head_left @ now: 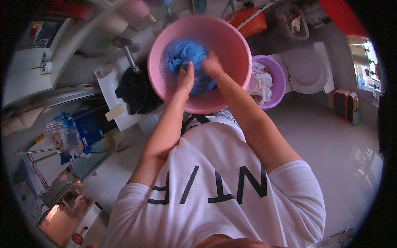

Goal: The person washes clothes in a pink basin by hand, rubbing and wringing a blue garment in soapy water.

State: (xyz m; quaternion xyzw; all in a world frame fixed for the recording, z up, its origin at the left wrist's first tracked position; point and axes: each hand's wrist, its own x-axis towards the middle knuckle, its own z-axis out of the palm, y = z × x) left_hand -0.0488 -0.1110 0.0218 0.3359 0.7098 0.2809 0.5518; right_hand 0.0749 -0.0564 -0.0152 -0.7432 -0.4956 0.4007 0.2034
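Observation:
A wet, bunched blue cloth [187, 53] lies in a large pink basin [231, 43] in front of me. Its kind of garment does not show. My left hand [185, 79] is closed on the near side of the cloth, thumb up, with the other fingers partly hidden in the folds. Smeared by motion, my right hand [212, 66] is at the cloth's right edge, and its fingers cannot be made out. Both forearms reach over the basin's near rim.
A purple tub [279, 78] with pale laundry stands to the basin's right, beside a toilet [308, 68]. On the left, a dark cloth [134, 91] lies in a white sink [108, 87] under a faucet [130, 58]. A bar of soap [115, 112] sits on the sink's edge.

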